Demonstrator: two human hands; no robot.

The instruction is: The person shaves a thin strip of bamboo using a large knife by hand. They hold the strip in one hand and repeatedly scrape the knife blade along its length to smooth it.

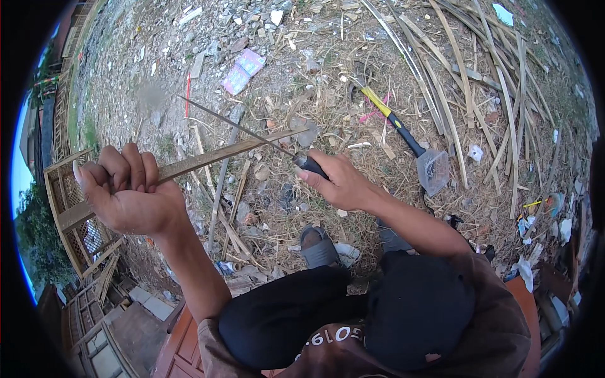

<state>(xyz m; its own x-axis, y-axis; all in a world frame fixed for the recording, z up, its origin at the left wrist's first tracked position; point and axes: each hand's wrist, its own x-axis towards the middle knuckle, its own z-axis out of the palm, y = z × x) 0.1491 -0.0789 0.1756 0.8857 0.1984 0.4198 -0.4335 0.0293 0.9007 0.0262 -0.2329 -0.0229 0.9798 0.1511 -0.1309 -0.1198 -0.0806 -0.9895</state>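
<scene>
My left hand (pixel 132 189) is closed around a long flat bamboo strip (pixel 211 157), which slants up and to the right across the middle of the view. My right hand (pixel 340 181) grips the dark handle of a knife (pixel 233 124) with a long, narrow blade. The blade points up and left and crosses the strip near its tapered far end. Whether the edge touches the strip there, I cannot tell.
A hammer-like tool (pixel 392 118) with a yellow and black handle lies ahead on the right, beside a clear plastic cup (pixel 432 172). Many loose strips (pixel 463 82) are heaped at the far right. A pink packet (pixel 244 71) and a lattice frame (pixel 63 208) lie farther left.
</scene>
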